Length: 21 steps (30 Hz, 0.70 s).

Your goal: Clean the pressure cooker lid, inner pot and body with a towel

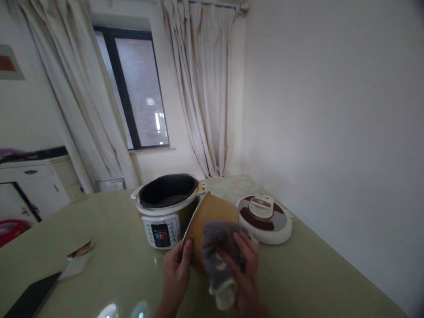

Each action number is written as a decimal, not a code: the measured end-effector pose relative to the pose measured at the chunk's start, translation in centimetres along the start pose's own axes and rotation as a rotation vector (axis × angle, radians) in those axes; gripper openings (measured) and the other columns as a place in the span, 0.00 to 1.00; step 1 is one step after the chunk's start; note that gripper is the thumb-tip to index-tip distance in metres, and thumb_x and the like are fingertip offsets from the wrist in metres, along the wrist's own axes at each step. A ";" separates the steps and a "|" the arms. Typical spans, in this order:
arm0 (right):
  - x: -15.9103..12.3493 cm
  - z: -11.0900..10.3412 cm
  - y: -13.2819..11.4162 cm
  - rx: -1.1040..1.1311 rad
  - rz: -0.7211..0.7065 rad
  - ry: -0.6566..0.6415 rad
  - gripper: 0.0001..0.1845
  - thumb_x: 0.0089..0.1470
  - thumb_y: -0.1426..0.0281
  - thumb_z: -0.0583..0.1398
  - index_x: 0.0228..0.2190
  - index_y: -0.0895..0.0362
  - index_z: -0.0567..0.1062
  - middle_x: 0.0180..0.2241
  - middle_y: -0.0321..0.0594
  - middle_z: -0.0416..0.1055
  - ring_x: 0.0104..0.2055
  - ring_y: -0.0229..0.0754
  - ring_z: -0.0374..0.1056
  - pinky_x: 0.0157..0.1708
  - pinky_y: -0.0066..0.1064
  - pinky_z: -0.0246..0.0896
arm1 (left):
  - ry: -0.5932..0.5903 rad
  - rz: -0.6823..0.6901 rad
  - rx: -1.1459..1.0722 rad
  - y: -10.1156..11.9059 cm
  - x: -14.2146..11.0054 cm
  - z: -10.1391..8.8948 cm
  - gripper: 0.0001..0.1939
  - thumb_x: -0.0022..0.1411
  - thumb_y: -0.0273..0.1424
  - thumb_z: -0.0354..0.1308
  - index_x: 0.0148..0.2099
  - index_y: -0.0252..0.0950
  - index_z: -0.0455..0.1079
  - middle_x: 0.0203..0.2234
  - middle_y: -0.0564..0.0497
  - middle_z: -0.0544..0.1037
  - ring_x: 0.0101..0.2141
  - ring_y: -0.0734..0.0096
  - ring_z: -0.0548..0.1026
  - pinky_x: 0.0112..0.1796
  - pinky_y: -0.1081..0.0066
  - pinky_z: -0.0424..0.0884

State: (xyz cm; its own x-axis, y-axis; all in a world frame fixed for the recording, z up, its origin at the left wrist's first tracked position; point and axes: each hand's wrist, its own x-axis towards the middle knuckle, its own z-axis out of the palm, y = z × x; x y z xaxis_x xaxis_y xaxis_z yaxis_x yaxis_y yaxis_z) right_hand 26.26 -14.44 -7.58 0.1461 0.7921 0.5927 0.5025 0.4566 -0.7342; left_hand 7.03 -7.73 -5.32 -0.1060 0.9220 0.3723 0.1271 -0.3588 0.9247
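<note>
My left hand [177, 269] grips the rim of a golden-brown inner pot [213, 210], which is tilted on its side above the table. Against the outside of that pot, my right hand [243, 265] presses a greyish-purple cloth [220, 251] with a pale end hanging down; motion blurs it a little. Just behind the pot stands a white pressure cooker [162, 232] with a control panel on its front and its dark inside showing. To the right lies its round lid [265, 221], white and dark red with a knob on top.
Everything stands on a pale green table [115, 234]. At the left lie a dark flat device [33, 296] and a small brown-and-white item [79, 251]. A wall [331, 132] borders the table's right side. Behind are curtains [205, 88] and a white cabinet [29, 181].
</note>
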 end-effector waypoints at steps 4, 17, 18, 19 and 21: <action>3.9 -1.7 -4.0 -0.370 -0.337 -0.131 0.39 0.46 0.52 0.71 0.60 0.42 0.79 0.67 0.48 0.69 0.68 0.77 0.59 0.63 0.72 0.57 | -0.055 -0.041 -0.087 0.2 0.3 -0.5 0.34 0.55 0.65 0.63 0.29 0.36 0.76 0.23 0.49 0.76 0.28 0.63 0.71 0.30 0.69 0.70; 21.2 -4.2 -2.1 0.179 0.208 -0.370 0.23 0.53 0.50 0.68 0.40 0.56 0.83 0.42 0.41 0.83 0.50 0.54 0.75 0.58 0.45 0.66 | 0.012 -0.044 -0.059 -1.2 -0.3 -1.2 0.32 0.62 0.60 0.62 0.26 0.35 0.74 0.23 0.50 0.73 0.29 0.64 0.69 0.30 0.70 0.66; 20.9 -3.9 -0.7 0.241 0.303 -0.303 0.24 0.51 0.49 0.68 0.40 0.56 0.83 0.42 0.42 0.83 0.51 0.56 0.75 0.60 0.46 0.65 | 0.015 -0.052 -0.065 -1.3 -0.4 -1.3 0.32 0.62 0.61 0.61 0.26 0.35 0.74 0.23 0.50 0.74 0.29 0.64 0.70 0.31 0.70 0.67; 20.3 -3.5 0.6 0.315 0.393 -0.228 0.26 0.48 0.48 0.69 0.39 0.56 0.84 0.42 0.43 0.83 0.53 0.57 0.75 0.61 0.47 0.65 | 0.017 -0.060 -0.072 -1.2 -0.5 -1.4 0.33 0.62 0.61 0.61 0.27 0.35 0.75 0.23 0.49 0.74 0.30 0.63 0.70 0.31 0.70 0.67; 18.4 -2.5 2.8 0.481 0.532 -0.141 0.28 0.45 0.45 0.70 0.37 0.55 0.84 0.42 0.46 0.84 0.54 0.59 0.76 0.60 0.47 0.66 | 0.021 -0.070 -0.079 -1.0 -0.8 -1.6 0.33 0.61 0.62 0.61 0.27 0.35 0.76 0.24 0.48 0.76 0.30 0.63 0.71 0.31 0.70 0.68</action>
State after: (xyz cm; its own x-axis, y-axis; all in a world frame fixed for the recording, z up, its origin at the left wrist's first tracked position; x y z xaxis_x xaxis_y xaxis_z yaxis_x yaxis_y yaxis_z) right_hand 32.51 0.45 2.08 0.1390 0.9861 0.0906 -0.0404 0.0971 -0.9945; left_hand 5.44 -8.32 -6.37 -0.1325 0.9422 0.3078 0.0404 -0.3051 0.9515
